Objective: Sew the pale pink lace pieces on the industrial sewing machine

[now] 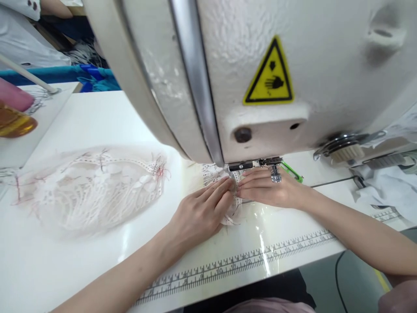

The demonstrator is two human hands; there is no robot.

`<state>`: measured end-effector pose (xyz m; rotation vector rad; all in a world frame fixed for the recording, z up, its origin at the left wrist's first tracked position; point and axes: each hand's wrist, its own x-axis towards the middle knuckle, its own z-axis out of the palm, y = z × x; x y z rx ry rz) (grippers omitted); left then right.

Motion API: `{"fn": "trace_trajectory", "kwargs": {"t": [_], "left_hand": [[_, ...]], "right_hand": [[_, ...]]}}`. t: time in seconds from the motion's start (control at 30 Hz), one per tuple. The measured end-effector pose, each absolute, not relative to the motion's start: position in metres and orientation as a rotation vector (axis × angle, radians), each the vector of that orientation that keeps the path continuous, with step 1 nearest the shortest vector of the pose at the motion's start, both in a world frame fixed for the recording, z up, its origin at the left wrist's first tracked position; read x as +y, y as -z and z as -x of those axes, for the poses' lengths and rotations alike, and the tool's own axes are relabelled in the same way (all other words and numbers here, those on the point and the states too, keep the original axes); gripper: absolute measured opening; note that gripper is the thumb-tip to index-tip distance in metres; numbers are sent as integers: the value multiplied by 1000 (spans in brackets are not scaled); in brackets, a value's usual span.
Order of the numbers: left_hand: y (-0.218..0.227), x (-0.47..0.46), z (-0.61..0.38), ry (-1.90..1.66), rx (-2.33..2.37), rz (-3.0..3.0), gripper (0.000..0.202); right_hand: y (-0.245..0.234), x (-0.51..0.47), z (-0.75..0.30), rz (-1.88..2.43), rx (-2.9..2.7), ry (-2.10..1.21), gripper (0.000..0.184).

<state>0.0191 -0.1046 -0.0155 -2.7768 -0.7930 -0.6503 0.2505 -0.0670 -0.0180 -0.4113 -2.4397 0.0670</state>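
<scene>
A small piece of white lace trim [231, 218] lies under the head of the sewing machine [260, 130]. My left hand [203, 206] rests on its left side, fingers stretched out and close together, pressing the lace down. From the right, my right hand [272, 188] reaches in with straight, flat fingers, their tips on the lace near the presser area. The two hands' fingertips nearly meet there. Both thumbs are mostly hidden, and the needle cannot be made out. Further left on the table lies a larger sheer lace piece [104, 195] with reddish and dark loose threads.
A printed ruler strip [234, 267] runs along the front of the white table [87, 117]. A yellow warning sticker [270, 74] marks the machine. Thread cones [14, 121] stand at left. White cloth [391, 191] lies at right. Another person's sleeve [24, 8] shows at top left.
</scene>
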Motion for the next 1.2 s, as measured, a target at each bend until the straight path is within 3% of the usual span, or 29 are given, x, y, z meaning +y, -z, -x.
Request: {"fn": "trace_trajectory", "kwargs": {"t": [0.53,1.2], "left_hand": [[15,-105,-21,643,-828,2797,21],[13,-107,-24,622,-838,2803,28]], "right_hand": [[20,-69,-253,494,-2549,97,16],[21,-68,-256,523,-2545,40,18]]}}
